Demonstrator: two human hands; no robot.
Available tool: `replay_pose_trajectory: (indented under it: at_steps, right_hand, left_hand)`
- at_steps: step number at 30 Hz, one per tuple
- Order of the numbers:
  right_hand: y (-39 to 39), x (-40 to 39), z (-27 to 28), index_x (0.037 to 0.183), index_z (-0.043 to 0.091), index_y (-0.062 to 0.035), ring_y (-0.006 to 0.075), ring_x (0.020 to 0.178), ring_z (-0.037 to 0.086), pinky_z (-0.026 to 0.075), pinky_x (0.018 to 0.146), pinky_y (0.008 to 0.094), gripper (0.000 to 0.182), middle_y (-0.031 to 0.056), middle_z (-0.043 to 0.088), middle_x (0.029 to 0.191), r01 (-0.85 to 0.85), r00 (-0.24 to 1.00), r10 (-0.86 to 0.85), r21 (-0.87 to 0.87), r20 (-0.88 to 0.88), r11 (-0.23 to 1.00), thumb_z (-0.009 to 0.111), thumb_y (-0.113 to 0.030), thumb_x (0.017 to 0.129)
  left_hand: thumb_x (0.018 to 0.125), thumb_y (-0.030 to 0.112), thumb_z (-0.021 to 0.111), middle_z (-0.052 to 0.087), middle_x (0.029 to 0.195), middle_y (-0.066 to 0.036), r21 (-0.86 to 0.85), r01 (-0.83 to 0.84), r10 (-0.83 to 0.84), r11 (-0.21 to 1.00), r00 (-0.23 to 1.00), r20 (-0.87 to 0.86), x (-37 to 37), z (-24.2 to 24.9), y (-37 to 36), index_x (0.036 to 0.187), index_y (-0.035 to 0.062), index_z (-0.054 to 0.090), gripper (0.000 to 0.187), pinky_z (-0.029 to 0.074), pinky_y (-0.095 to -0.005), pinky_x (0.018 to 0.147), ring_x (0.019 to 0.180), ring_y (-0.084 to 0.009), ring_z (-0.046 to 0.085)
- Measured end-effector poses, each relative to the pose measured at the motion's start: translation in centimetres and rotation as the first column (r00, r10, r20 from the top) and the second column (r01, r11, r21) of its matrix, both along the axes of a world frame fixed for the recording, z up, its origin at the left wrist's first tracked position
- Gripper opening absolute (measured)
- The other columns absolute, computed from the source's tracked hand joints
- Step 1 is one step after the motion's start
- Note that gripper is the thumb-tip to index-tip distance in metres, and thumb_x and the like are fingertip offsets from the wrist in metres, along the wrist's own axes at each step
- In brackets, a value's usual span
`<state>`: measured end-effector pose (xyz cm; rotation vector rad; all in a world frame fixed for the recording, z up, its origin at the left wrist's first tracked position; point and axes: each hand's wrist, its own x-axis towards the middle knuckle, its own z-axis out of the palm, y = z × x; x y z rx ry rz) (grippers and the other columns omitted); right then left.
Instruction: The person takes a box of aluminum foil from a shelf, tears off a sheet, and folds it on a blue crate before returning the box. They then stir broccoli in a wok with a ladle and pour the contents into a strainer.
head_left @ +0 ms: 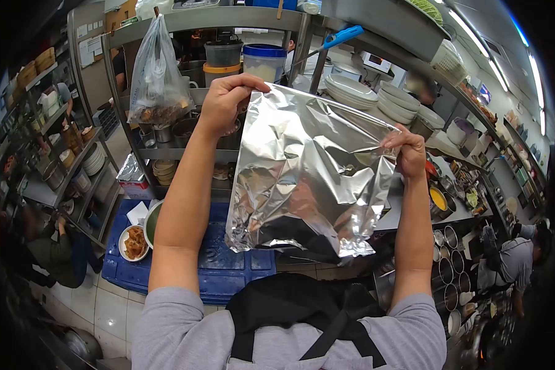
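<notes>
A wide sheet of crinkled aluminium foil (308, 172) hangs in front of me, held up by its top edge. My left hand (228, 102) pinches the upper left corner between thumb and fingers. At the upper right corner, my right hand (407, 151) grips the same sheet. The foil's lower edge is creased and hangs in front of my black apron (302, 302). What lies behind the sheet is hidden.
A blue chest lid (209, 259) holds a bowl of brown food (134, 242). A metal rack carries a hanging plastic bag (158, 74), tubs and stacked white plates (351, 89). Co-workers stand at far left (55, 253) and far right (515, 262).
</notes>
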<state>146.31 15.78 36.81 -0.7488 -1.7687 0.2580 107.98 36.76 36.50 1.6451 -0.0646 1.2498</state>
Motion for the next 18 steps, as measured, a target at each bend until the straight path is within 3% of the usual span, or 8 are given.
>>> replay_pose_trajectory:
  at_steps: [3,4,7,8,9,11,12,18]
  right_hand:
    - [-0.2,1.0,-0.9,0.078,0.073,0.0013,0.0228,0.083,0.067,0.045,0.095,0.0328,0.028,0.0155,0.071,0.088,0.160,0.972,-0.139,-0.102,0.190,0.982,0.047,0.013,0.078]
    - [-0.3,0.8,-1.1,0.082,0.075,0.0014,0.0197,0.098,0.064,0.046,0.092,0.0316,0.032,0.0125,0.072,0.083,0.170,0.971,-0.134,-0.177,0.200,0.969,0.047,0.014,0.073]
    - [-1.7,0.1,-1.7,0.084,0.076,0.0009,0.0224,0.100,0.064,0.045,0.095,0.0335,0.035,0.0136,0.072,0.097,0.232,0.948,-0.141,-0.318,0.285,0.919,0.046,0.015,0.072]
    - [-1.6,1.9,-2.0,0.105,0.075,-0.0024,0.0227,0.112,0.060,0.042,0.102,0.0346,0.041,0.0131,0.066,0.121,0.185,0.921,-0.023,-0.386,0.388,0.904,0.051,0.010,0.073]
    - [-2.1,2.5,-2.3,0.105,0.075,-0.0024,0.0227,0.112,0.060,0.042,0.102,0.0346,0.041,0.0131,0.066,0.121,0.186,0.923,-0.023,-0.392,0.385,0.901,0.051,0.010,0.073]
    - [-3.7,1.7,-1.7,0.136,0.059,-0.0079,0.0217,0.124,0.053,0.037,0.107,0.0352,0.059,0.0116,0.058,0.134,0.067,0.983,0.023,-0.475,0.180,0.877,0.064,-0.008,0.076]
    - [-3.8,2.5,-1.6,0.154,0.036,-0.0132,0.0218,0.130,0.048,0.033,0.110,0.0365,0.085,0.0106,0.050,0.142,0.015,0.985,0.070,-0.486,0.157,0.874,0.071,-0.027,0.077]
    - [-4.8,-2.4,1.8,0.153,0.036,-0.0124,0.0221,0.122,0.055,0.039,0.105,0.0377,0.077,0.0118,0.058,0.133,0.347,0.914,-0.200,-0.427,0.352,0.835,0.069,-0.031,0.086]
  left_hand:
    - [0.093,-0.001,0.055,0.068,0.100,-0.008,-0.066,0.083,-0.088,0.994,0.993,-0.081,0.5,-0.3,-0.1,0.103,-0.0045,0.068,0.017,0.051,-0.0232,0.078,0.087,-0.0106,0.064]
    - [0.092,0.001,0.061,0.068,0.099,-0.007,0.006,0.001,0.000,1.000,0.994,-0.108,0.9,-0.2,-1.0,0.104,-0.0038,0.068,0.015,0.051,-0.0227,0.078,0.086,-0.0094,0.063]
    - [0.086,0.002,0.073,0.068,0.099,-0.005,0.072,-0.081,0.090,0.994,0.986,-0.139,2.6,-0.4,-1.8,0.105,-0.0022,0.068,0.020,0.051,-0.0216,0.078,0.087,-0.0072,0.063]
    - [0.087,0.001,0.072,0.068,0.099,-0.004,0.091,-0.125,0.140,0.988,0.972,-0.186,3.1,-0.4,-1.8,0.105,-0.0015,0.068,0.018,0.051,-0.0217,0.079,0.088,-0.0074,0.063]
    - [0.087,0.000,0.071,0.068,0.099,-0.004,0.113,-0.166,0.188,0.980,0.954,-0.232,3.6,-0.5,-1.9,0.104,-0.0008,0.068,0.017,0.051,-0.0219,0.080,0.089,-0.0076,0.063]
    - [0.088,-0.002,0.070,0.068,0.100,-0.003,0.182,-0.168,0.202,0.969,0.960,-0.192,4.7,-0.3,-2.3,0.104,-0.0002,0.068,0.016,0.052,-0.0225,0.082,0.091,-0.0084,0.063]
    - [0.088,-0.002,0.070,0.068,0.100,-0.003,0.181,-0.159,0.192,0.971,0.965,-0.180,5.1,-0.2,-2.4,0.103,-0.0003,0.068,0.016,0.052,-0.0231,0.083,0.092,-0.0087,0.063]
    - [0.088,-0.004,0.068,0.067,0.103,-0.004,0.267,-0.133,0.192,0.955,0.959,-0.209,8.3,0.0,-4.1,0.103,-0.0007,0.066,0.015,0.052,-0.0233,0.086,0.095,-0.0087,0.063]
